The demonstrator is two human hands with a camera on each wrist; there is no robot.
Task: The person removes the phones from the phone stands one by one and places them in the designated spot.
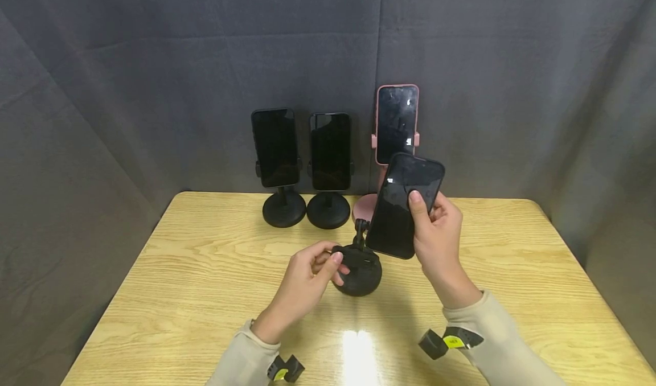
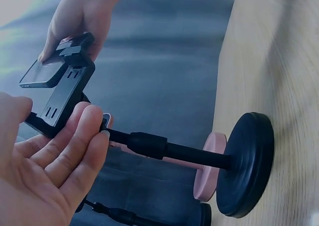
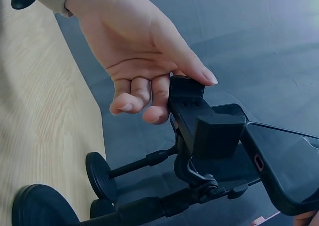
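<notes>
My left hand (image 1: 307, 272) pinches one end of the black phone clamp (image 2: 62, 99) on top of a black phone stand. The clamp tops a thin black pole (image 2: 197, 155) on a round base (image 2: 249, 164). In my right hand (image 1: 443, 243) is a black smartphone (image 1: 397, 204), the thumb across its screen side and the fingers behind it. The phone is tilted, up and to the right of the clamp in the head view. In the right wrist view, the clamp's jaws stand apart, the phone (image 3: 284, 166) just beside them.
Behind, two black stands (image 1: 284, 209) (image 1: 328, 210) hold upright black phones (image 1: 277, 147) (image 1: 330, 152). A pink stand (image 1: 365, 208), partly hidden by my phone, holds a pink-edged phone (image 1: 397, 118). Grey curtain (image 1: 205, 78) backs the wooden table (image 1: 205, 272).
</notes>
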